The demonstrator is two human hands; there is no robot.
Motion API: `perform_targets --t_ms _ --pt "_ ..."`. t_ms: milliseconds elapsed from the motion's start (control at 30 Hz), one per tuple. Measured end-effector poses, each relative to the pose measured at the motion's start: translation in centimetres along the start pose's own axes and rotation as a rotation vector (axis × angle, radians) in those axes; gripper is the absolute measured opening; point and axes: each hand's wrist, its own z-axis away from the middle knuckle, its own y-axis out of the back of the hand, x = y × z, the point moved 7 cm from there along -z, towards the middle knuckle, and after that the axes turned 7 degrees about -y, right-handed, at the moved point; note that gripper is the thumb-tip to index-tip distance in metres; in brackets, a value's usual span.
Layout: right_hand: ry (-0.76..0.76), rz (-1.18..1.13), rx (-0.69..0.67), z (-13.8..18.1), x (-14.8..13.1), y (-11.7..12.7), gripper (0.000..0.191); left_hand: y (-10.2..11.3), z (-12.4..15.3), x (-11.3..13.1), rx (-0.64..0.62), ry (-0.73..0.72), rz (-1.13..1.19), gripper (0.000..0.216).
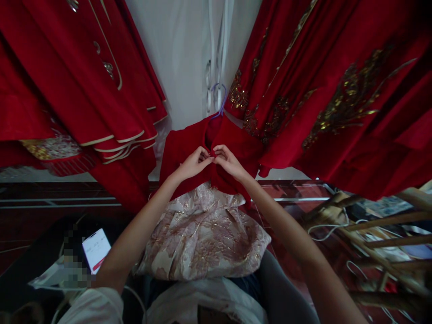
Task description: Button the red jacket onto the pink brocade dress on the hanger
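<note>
A short red jacket [182,139] hangs in front of me on a thin purple hanger [222,101]. My left hand [195,163] is closed in a pinch at the left side of its front opening, just below the neckline. Facing it, my right hand [230,162] pinches the right front edge. The fingertips of both hands nearly meet at the middle; any small fastening between them is too small to make out. Below the jacket, a pale pink and gold brocade cloth [205,238] lies bunched over my lap.
Red garments with pale piping [135,99] hang at the left. More red garments with gold sequins [351,99] hang at the right. A lit phone [96,250] lies on a dark surface at lower left. A wooden rack [398,220] with white cables stands at right.
</note>
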Motion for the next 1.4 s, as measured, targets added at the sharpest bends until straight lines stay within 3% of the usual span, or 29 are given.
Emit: perform_targets --t_ms 100,200,433,733,1000,1133,1400 --pt "-0.006 -0.018 -0.006 0.2 0.9 0.1 0.032 -0.8 0.8 -1.1 0.009 0.052 0.206 0.024" --pt "-0.019 -0.021 -0.021 0.4 1.6 0.4 0.033 -0.8 1.4 -2.2 0.076 0.089 0.266 0.029" --pt "0.044 0.003 -0.036 1.1 1.1 0.8 0.037 -0.5 1.8 -2.5 0.201 0.082 0.284 0.024" --pt "0.148 0.180 0.093 1.0 0.9 1.0 0.026 -0.6 2.2 -1.8 0.313 0.005 0.154 0.019" --pt "0.175 0.216 0.260 1.3 0.7 1.3 0.023 -1.0 2.1 -1.7 0.321 0.025 0.176 0.023" --pt "0.194 0.256 0.272 1.8 0.3 1.1 0.024 -1.1 1.8 -1.7 0.372 0.034 0.133 0.019" --pt "0.226 0.301 0.310 2.3 0.1 1.6 0.030 -1.5 1.0 -2.8 0.347 0.062 0.148 0.015"
